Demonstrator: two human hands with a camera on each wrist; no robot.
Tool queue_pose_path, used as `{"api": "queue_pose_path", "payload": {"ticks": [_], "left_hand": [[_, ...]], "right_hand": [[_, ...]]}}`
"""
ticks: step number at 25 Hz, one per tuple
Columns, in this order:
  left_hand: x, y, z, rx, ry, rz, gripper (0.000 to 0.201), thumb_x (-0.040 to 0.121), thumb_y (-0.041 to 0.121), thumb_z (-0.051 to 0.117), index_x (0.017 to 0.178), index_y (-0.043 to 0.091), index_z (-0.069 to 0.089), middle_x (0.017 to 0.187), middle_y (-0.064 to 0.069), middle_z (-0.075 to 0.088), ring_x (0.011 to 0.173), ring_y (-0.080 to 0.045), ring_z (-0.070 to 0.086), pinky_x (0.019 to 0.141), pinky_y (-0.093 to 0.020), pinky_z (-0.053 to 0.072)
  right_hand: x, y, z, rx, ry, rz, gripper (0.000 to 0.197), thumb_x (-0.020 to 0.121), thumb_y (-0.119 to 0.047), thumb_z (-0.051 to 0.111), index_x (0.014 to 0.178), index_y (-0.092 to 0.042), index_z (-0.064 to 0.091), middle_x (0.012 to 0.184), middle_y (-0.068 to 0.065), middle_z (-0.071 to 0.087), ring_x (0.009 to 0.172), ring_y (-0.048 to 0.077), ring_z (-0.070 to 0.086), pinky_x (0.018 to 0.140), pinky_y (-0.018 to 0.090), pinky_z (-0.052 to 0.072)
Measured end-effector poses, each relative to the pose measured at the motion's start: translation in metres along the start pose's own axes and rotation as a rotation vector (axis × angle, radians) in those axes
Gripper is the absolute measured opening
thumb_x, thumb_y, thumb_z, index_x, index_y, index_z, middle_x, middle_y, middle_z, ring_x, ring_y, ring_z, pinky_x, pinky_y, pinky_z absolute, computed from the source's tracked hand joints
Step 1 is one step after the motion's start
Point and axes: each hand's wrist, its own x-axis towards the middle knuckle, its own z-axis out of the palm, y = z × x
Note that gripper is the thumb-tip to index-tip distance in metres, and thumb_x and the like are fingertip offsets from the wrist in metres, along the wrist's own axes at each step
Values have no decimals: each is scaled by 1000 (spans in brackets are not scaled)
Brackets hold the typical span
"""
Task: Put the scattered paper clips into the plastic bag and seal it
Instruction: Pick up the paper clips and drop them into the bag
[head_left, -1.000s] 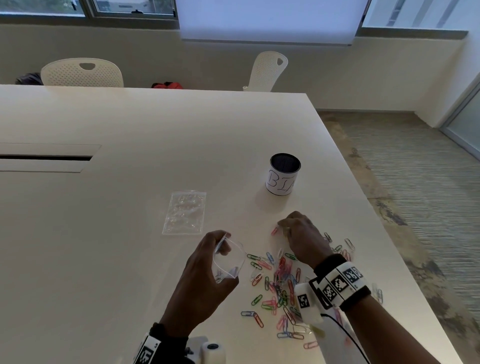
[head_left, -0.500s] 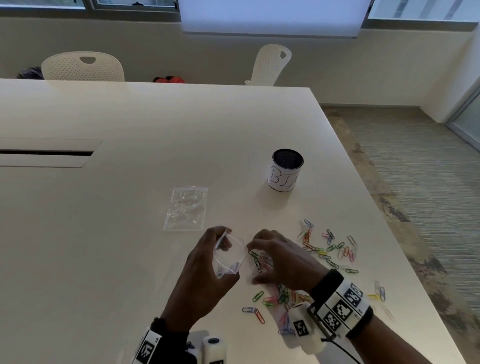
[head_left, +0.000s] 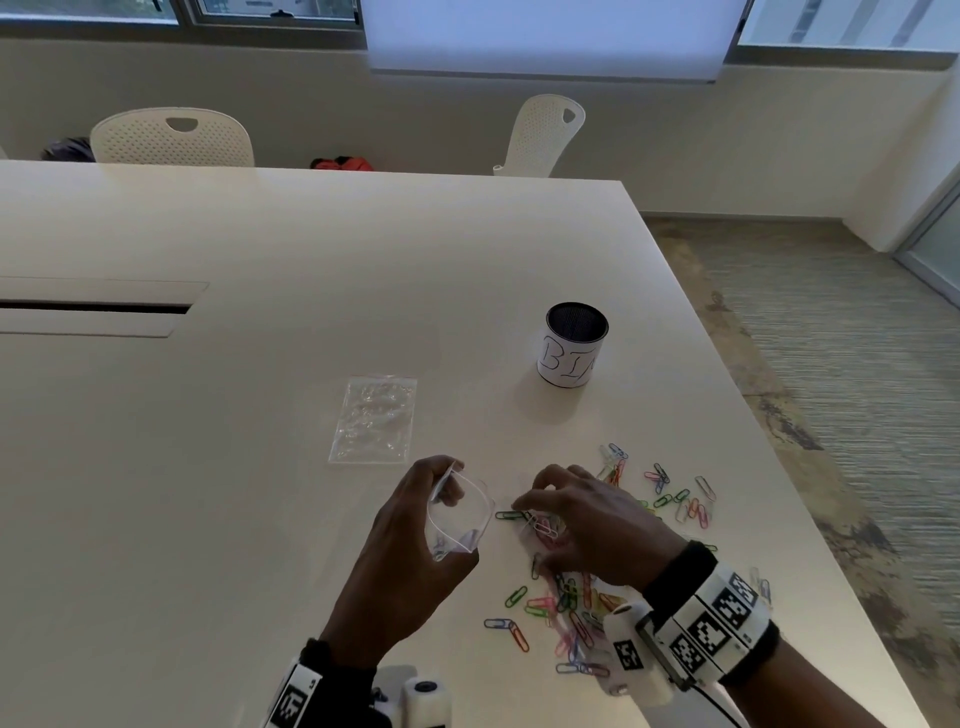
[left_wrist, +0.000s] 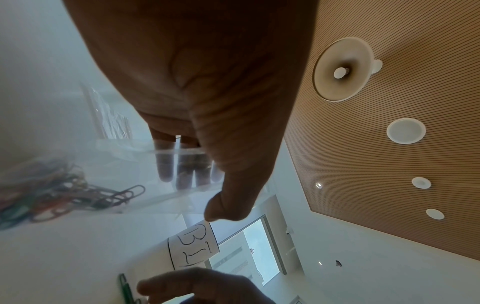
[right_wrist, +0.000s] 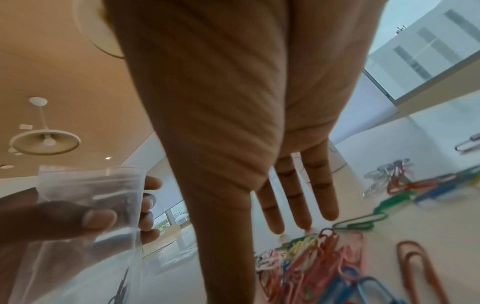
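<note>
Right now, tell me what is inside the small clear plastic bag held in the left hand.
The small clear plastic bag, gripped by the left hand, holds a cluster of coloured paper clips at its bottom. Their count is unclear; they overlap and blur.

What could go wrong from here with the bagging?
1. The left hand holds the small plastic bag open by pinching it; the mouth looks narrow, so clips dropped in could miss or bend it shut.
2. The right hand rests flat over tangled paper clips; a pickup may drag linked ones and scatter them.
3. Some clips lie toward the table edge and could be swept off.
</note>
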Motion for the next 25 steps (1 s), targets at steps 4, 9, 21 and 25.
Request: {"api": "queue_pose_path", "payload": {"ticks": [4,9,21,25], "left_hand": [[1,-1,1,3,-14,3,67,80,17,83,132,37,46,110,19,59,114,-7,60,93,-22,54],[2,-2,3,14,-18,6,70,79,17,84,132,39,44,110,21,57,114,-6,59,91,-17,52],[-2,-4,1,9,-5,-17,72,79,18,84,135,40,44,112,20,58,116,-6,59,95,-33,59],[-3,-3,1,6,-4,-16,71,79,18,83,134,40,44,112,20,58,116,-5,59,93,-35,60]], "right_hand": [[-6,-10,7,-8,39,21,52,93,-38,71,141,-36,54,143,-6,50,124,13,50,101,30,51],[-8,-23,12,5,127,-8,25,104,-17,54,125,-23,66,124,0,60,107,15,57,89,31,56],[0,-10,3,179,170,77,14,97,-7,65,100,-10,78,104,6,75,85,12,72,75,19,60],[-7,3,-4,449,235,177,8,88,-12,79,96,-15,80,92,0,79,77,6,73,81,24,63]]}}
